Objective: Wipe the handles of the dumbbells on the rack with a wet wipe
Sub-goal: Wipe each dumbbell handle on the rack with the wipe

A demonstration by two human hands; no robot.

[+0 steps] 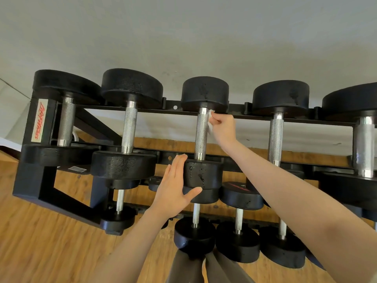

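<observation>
A black dumbbell rack (32, 180) holds several black dumbbells with knurled steel handles on its top tier. My right hand (223, 127) grips a white wet wipe (210, 121) and presses it against the far end of the middle dumbbell's handle (201, 133). My left hand (175, 184) lies flat, fingers straight, against the left side of that dumbbell's near head (204, 174), thumb under it. Water drops show on that head.
Neighbouring handles stand left (129, 127) and right (275, 137) of the one being wiped. A lower tier carries smaller dumbbells (237, 221). A grey wall rises behind the rack, and wooden floor (40, 242) lies below. My legs show at the bottom edge.
</observation>
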